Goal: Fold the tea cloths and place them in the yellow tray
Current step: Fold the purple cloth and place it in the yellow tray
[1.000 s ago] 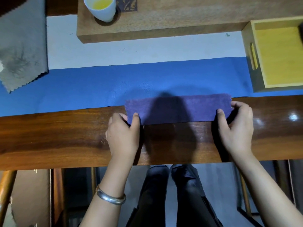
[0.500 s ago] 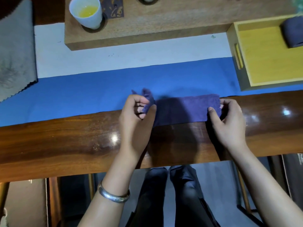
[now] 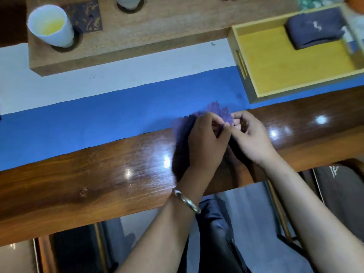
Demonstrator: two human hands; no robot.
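On the glossy wooden surface, by a blue runner, both hands pinch the purple cloth with curled fingers; the tray holds a dark cloth.

Wooden table under blue runner

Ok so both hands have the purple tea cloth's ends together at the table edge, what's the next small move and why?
Probably lay the doubled purple tea cloth flat and press the fold. The left hand and right hand pinch its ends together, but it looks bunched, not squared. The yellow wooden tray, with a dark folded cloth in its far corner, has bare floor for it afterwards.
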